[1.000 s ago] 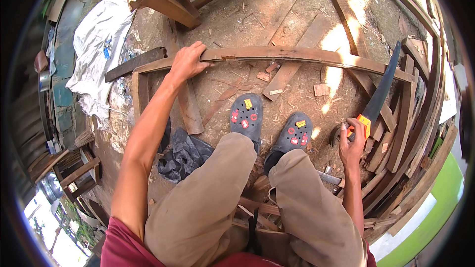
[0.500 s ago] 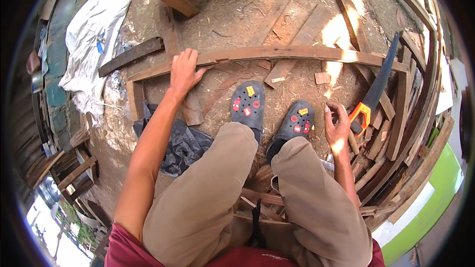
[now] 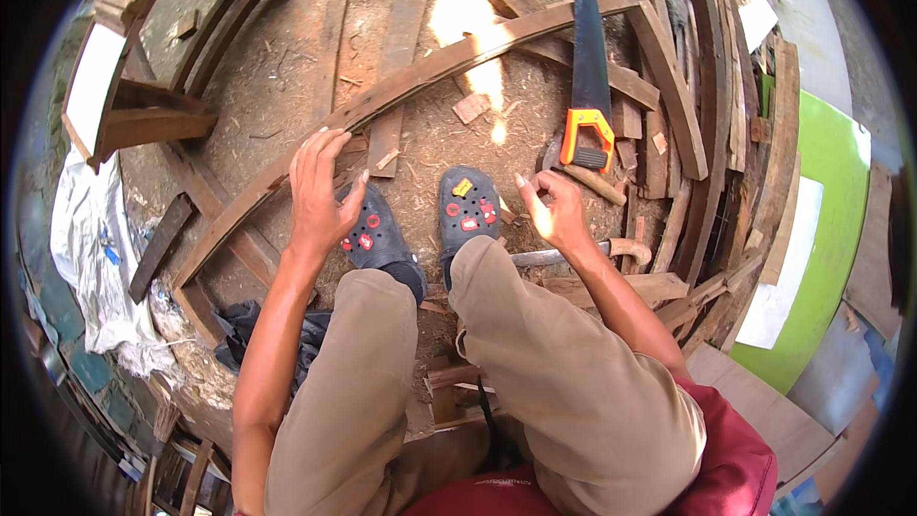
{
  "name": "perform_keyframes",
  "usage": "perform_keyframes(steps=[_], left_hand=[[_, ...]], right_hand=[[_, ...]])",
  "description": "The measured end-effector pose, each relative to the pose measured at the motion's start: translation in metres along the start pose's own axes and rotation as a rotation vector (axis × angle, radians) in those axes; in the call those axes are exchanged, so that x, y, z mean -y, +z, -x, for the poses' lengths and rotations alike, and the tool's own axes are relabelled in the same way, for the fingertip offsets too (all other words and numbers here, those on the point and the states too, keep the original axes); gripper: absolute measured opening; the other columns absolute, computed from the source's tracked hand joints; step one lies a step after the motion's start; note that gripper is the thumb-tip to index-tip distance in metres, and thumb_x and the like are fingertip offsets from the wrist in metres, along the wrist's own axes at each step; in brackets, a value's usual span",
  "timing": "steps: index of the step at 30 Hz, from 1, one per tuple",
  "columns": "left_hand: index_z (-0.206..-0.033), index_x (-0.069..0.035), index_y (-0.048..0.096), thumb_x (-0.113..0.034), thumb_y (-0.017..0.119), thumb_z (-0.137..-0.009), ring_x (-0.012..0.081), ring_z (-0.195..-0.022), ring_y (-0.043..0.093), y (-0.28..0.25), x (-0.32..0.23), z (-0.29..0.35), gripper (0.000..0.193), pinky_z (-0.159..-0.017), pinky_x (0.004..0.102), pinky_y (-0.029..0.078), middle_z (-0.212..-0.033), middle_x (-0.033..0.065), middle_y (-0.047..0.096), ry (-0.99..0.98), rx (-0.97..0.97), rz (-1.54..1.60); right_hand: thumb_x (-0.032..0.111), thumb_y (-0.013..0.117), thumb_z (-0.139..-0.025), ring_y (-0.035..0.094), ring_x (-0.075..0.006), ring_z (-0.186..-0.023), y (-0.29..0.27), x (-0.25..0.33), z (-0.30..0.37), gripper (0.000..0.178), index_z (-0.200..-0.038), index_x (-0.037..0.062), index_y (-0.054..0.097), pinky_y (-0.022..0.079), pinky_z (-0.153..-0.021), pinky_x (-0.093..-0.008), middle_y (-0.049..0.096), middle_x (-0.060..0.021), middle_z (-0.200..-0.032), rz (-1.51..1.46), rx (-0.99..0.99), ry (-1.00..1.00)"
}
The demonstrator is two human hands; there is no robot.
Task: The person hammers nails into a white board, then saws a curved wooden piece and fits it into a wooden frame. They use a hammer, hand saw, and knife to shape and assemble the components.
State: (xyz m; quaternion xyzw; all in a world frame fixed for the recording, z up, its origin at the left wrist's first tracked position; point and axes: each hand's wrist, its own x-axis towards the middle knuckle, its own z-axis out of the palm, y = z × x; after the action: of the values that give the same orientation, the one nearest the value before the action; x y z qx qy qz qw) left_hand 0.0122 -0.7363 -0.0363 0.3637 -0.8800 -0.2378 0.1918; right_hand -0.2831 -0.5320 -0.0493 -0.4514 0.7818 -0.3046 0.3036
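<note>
My left hand (image 3: 323, 191) is open at the near edge of a long, slightly curved wooden strip (image 3: 401, 84), its fingertips beside or lightly touching the wood; I cannot tell which. Over the ground right of my shoes, my right hand (image 3: 559, 208) has loosely curled fingers, with the thumb apart and nothing visible between them. Just beyond it lies a handsaw (image 3: 590, 57) with a dark blade and an orange handle, its blade crossing the strip's right part. A tool with a wooden handle (image 3: 594, 184) lies below the saw; its dark head is partly hidden.
A bladed tool with a curved wooden handle (image 3: 630, 249) lies beneath my right forearm. Stacked timber (image 3: 712, 134) stands at the right, near a green panel (image 3: 821, 220). Left are a white sheet (image 3: 91, 258), a crumpled black plastic bag (image 3: 239, 339) and wooden furniture (image 3: 158, 124).
The view has swung to the right, so the strip and saw appear turned and shifted left. My left hand has moved along the strip toward its middle and loosened. The right hand remains loosely curled.
</note>
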Motion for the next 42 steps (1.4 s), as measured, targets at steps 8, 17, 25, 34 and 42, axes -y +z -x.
perform_keyframes(steps=[8,17,25,34,42], left_hand=[[-0.129,-0.005,0.061,-0.009,0.078,-0.081,0.0365,-0.127,0.057,0.012,-0.053,-0.016,0.051,-0.109,0.0461,0.042,-0.129,0.0180,0.063,0.069,0.122,0.208],[-0.120,-0.002,0.066,-0.005,0.075,-0.085,0.0350,-0.124,0.060,0.008,-0.083,-0.003,0.036,-0.108,0.0441,0.044,-0.125,0.0165,0.066,0.078,0.250,0.311],[-0.116,-0.005,0.066,-0.023,0.073,-0.091,0.0366,-0.113,0.064,-0.047,-0.087,-0.027,0.032,-0.101,0.0489,0.049,-0.117,0.0169,0.069,0.232,0.638,0.105],[-0.124,-0.003,0.065,-0.033,0.068,-0.098,0.0325,-0.113,0.066,-0.267,-0.083,0.021,0.040,-0.099,0.0430,0.051,-0.119,0.0163,0.070,-0.110,0.301,-0.226],[-0.125,-0.008,0.067,-0.040,0.069,-0.097,0.0245,-0.111,0.069,-0.321,-0.139,0.088,0.043,-0.095,0.0418,0.053,-0.119,0.0133,0.072,-0.291,0.089,-0.089]], right_hand=[[0.006,0.070,-0.089,0.060,-0.0430,-0.102,-0.043,-0.112,0.059,0.027,-0.112,-0.0042,0.059,0.048,-0.092,-0.0480,0.059,-0.0245,-0.109,0.491,-0.402,0.042],[0.000,0.066,-0.078,0.050,-0.0414,-0.131,-0.096,-0.134,0.123,0.053,-0.130,-0.0006,0.055,0.036,-0.114,-0.0517,0.053,-0.0231,-0.136,0.709,0.162,0.058],[0.012,0.080,-0.076,0.046,-0.0403,-0.141,-0.144,-0.203,0.130,0.065,-0.134,0.0011,0.051,0.038,-0.113,-0.0628,0.045,-0.0278,-0.149,1.057,0.680,0.270],[0.012,0.085,-0.076,0.067,-0.0446,-0.093,-0.227,-0.007,0.092,0.046,-0.113,-0.0012,0.060,0.052,-0.079,-0.0474,0.069,-0.0253,-0.094,0.500,0.506,-0.068],[0.012,0.078,-0.082,0.065,-0.0414,-0.099,-0.221,0.217,0.070,0.042,-0.121,0.0030,0.066,0.052,-0.087,-0.0468,0.067,-0.0197,-0.105,0.655,0.271,-0.551]])
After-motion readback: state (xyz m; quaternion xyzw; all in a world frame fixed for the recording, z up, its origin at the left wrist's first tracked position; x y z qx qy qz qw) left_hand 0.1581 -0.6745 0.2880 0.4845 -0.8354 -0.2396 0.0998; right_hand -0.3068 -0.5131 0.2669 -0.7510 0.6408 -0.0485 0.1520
